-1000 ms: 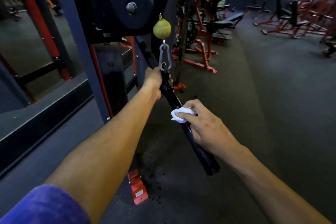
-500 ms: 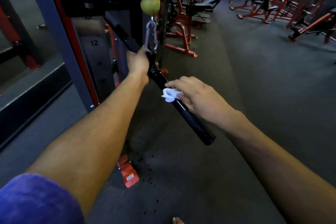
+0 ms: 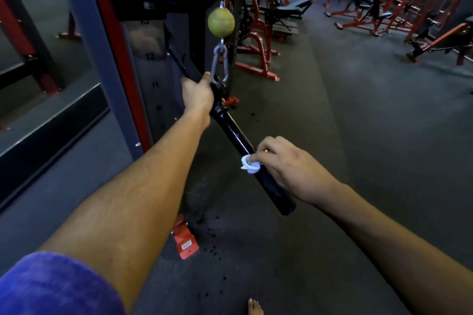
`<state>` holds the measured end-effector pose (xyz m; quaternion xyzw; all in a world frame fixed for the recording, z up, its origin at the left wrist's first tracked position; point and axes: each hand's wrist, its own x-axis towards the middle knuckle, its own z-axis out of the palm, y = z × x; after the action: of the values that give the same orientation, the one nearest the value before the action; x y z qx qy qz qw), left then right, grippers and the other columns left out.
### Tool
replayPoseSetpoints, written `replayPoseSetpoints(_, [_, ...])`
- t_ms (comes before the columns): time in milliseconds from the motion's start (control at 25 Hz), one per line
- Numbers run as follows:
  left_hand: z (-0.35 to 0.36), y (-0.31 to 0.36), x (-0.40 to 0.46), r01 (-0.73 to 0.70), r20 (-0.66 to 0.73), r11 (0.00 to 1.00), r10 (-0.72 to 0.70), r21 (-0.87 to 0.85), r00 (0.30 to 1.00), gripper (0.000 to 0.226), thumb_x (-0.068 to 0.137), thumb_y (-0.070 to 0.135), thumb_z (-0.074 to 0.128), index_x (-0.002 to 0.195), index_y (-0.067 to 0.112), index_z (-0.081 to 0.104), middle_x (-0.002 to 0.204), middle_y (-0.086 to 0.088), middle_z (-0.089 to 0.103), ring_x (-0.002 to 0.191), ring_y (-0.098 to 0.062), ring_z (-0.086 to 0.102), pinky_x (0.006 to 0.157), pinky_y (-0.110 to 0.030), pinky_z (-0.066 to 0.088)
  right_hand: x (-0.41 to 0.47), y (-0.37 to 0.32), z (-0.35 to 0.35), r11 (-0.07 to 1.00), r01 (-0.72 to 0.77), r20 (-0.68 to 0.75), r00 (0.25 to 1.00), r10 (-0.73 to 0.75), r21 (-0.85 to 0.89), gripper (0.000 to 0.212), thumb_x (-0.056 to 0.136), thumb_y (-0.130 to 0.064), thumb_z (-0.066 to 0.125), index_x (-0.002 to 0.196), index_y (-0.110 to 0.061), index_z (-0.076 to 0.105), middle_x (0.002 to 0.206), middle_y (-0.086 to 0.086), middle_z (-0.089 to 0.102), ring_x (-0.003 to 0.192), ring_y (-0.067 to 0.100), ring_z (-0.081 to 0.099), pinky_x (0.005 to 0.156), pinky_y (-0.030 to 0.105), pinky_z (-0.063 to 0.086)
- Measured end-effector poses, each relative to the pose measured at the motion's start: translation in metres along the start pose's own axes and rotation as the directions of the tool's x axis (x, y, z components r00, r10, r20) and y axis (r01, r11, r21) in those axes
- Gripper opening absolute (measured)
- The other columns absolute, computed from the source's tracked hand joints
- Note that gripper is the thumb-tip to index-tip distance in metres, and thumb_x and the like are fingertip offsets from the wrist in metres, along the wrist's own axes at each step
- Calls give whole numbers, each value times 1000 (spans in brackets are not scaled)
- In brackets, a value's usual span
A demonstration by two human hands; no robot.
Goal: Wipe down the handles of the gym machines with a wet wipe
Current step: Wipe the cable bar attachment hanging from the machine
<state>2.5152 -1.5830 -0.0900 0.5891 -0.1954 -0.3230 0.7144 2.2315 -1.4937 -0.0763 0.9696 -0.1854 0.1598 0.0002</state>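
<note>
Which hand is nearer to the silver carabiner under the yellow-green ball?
Left. The left hand grips the black bar right beside the carabiner. The right hand is farther down the bar, pressing the wet wipe on it.

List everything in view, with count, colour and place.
bar handle: one, black, hanging centre from the clip.
wipe: one, white, against the bar's lower half.
clip: one, silver, under the ball.
ball: one, yellow-green, upper centre.
weight stack: one, dark, numbered, behind the bar.
floor bracket: one, red, lower centre.
benches and racks: several, red and black, background.
left hand: grips the bar's middle by the clip.
right hand: pinches the wipe on the bar.
</note>
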Motion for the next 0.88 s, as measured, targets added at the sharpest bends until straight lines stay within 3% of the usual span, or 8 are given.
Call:
replayPoseSetpoints(120, [4, -28, 25, 45, -14, 999, -45, 9, 999, 47, 60, 59, 64, 97, 31, 54, 104, -10, 74, 98, -39, 72, 94, -64, 53, 36, -2, 5, 999, -45, -100, 994, 45, -3, 27, 95, -12, 56, 118, -17, 67, 108, 3, 52, 90, 19, 53, 65, 42, 55])
replayPoseSetpoints(240, [6, -15, -6, 49, -5, 999, -49, 10, 999, 46, 65, 54, 61, 100, 25, 53, 103, -12, 74, 98, -37, 72, 93, -61, 55, 69, 4, 3, 997, -79, -138, 987, 77, -7, 25, 94, -8, 58, 115, -13, 71, 105, 6, 54, 89, 21, 56, 67, 44, 55])
replayPoseSetpoints(520, [2, -8, -31, 101, -16, 995, -101, -12, 995, 34, 77, 41, 64, 103, 25, 50, 110, -12, 71, 100, -34, 70, 92, -56, 58, 7, -5, 0, 1000, 24, -31, 999, -24, -12, 18, 93, -3, 61, 102, -17, 67, 107, 2, 55, 84, 21, 51, 69, 42, 51])
replayPoseSetpoints(680, [4, 1, -50, 91, -17, 996, -92, -15, 996, 28, 90, 36, 62, 107, 20, 46, 114, -10, 65, 101, -31, 67, 92, -51, 58, -35, -16, -7, 997, -56, -33, 998, 58, 56, 18, 94, -14, 61, 108, -21, 69, 111, -3, 55, 88, 18, 53, 73, 38, 53])
replayPoseSetpoints(880, [8, -20, -26, 92, -45, 995, -94, -48, 995, 36, 74, 47, 63, 99, 26, 47, 112, -14, 70, 101, -36, 71, 91, -58, 57, -18, -22, 2, 980, -184, -121, 974, 192, 73, 14, 96, -28, 62, 102, -19, 72, 102, -4, 54, 89, 13, 52, 68, 36, 54])
